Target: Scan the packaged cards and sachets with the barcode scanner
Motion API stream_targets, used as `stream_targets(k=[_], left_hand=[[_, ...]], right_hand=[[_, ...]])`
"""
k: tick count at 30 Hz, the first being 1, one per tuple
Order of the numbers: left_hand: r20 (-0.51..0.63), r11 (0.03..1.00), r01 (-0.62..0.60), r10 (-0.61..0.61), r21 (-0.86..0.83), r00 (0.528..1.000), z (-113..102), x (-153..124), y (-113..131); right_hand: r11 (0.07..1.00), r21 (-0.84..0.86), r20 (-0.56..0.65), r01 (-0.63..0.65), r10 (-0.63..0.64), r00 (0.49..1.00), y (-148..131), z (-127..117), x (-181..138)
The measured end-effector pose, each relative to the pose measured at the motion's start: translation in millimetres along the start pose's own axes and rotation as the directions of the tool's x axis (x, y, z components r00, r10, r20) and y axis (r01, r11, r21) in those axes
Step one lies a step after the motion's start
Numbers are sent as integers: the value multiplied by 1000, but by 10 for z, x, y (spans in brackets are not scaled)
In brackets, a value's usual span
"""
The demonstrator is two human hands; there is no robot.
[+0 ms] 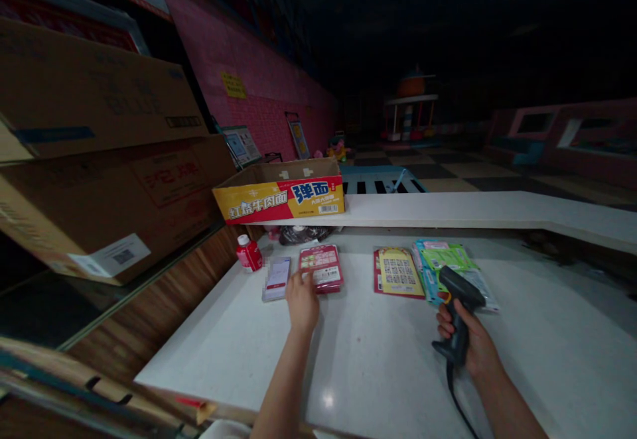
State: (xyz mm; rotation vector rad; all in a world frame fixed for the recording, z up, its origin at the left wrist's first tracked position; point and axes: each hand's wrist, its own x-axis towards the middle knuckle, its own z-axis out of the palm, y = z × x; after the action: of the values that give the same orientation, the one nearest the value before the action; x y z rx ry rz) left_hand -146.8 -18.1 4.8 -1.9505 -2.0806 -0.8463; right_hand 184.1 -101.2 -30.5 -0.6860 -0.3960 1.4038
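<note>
My left hand (302, 303) is closed on the lower left corner of a red flat packet (326, 266) in a stack; the fingertips are partly hidden. Right beside it lies a phone (277, 280) with a lit screen. My right hand (475, 343) is wrapped round the grip of a dark barcode scanner (460, 288), with its cable hanging down. Behind the scanner are green and blue packets (448, 253). To their left, a yellow card with several printed codes (399, 272) lies on a red packet (377, 280).
A red bottle (249, 253) stands at the counter's left. On the raised white ledge (423, 208) sits an open yellow-red noodle carton (279, 197). Large cardboard boxes (99, 187) are stacked at left. A dark plastic bag (303, 235) lies under the ledge.
</note>
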Motion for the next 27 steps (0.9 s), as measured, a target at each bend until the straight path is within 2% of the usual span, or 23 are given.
stream_targets(k=[2, 4, 10, 13, 16, 18, 20, 22, 25, 27], left_hand=[[71, 980, -183, 189, -79, 979, 73, -27, -7], [82, 960, -255, 265, -118, 961, 139, -49, -31], [0, 954, -262, 265, -145, 964, 166, -70, -98], [-93, 946, -277, 264, -168, 960, 116, -63, 5], [-154, 919, -326, 297, -221, 942, 102, -62, 278], [-114, 893, -356, 337, -275, 935, 135, -62, 537], [-9, 883, -330, 347, -335, 938, 200, -55, 824], [139, 909, -250, 309, -332, 941, 282, -41, 1110], [300, 968, -124, 187, -218, 935, 409, -21, 1488], [337, 991, -47, 87, -124, 938, 492, -19, 1677]], right_hand=[[1000, 2, 3, -7, 7, 1000, -2, -2, 0], [1000, 5, 1, -14, 14, 1000, -7, -1, -1], [999, 19, -17, -26, 27, 999, -26, 32, 2], [1000, 12, -14, -20, 20, 1000, -35, 74, 5], [1000, -8, -17, -1, 0, 1000, -49, 119, 3], [1000, -29, -21, 8, -8, 1000, -60, 142, -3], [999, -51, -27, 18, -20, 999, -65, 157, -11], [996, -78, -37, 38, -41, 998, -55, 163, -19], [985, -156, -50, 68, -76, 996, -10, 164, -20], [970, -226, -60, 84, -100, 993, 29, 161, -11]])
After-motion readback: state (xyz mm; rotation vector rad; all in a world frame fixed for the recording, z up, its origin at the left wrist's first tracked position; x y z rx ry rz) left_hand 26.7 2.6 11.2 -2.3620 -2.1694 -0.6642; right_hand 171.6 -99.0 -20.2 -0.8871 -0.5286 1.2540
